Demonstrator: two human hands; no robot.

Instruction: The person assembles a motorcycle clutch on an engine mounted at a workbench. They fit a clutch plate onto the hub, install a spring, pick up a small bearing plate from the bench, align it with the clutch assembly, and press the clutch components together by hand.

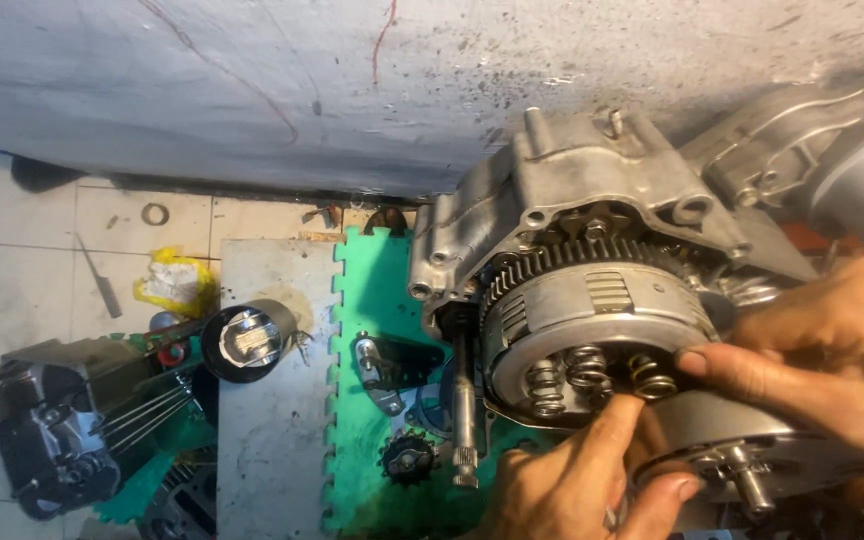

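Our right hand [832, 345] and left hand [577, 475] both pinch at the coil springs [592, 372] on the clutch assembly [592, 325], seated in the engine case [572, 195] at right. The right fingertip seems to press one spring. Leftward, the green mat [367, 400] leaves open room near its toothed edge.

right hand [832, 350] cut off at the right edge, left hand [572, 480] chopped by the bottom edge, clutch assembly [592, 330] lower part hidden behind fingers, black engine part [52, 430] bottom left too dark to make out
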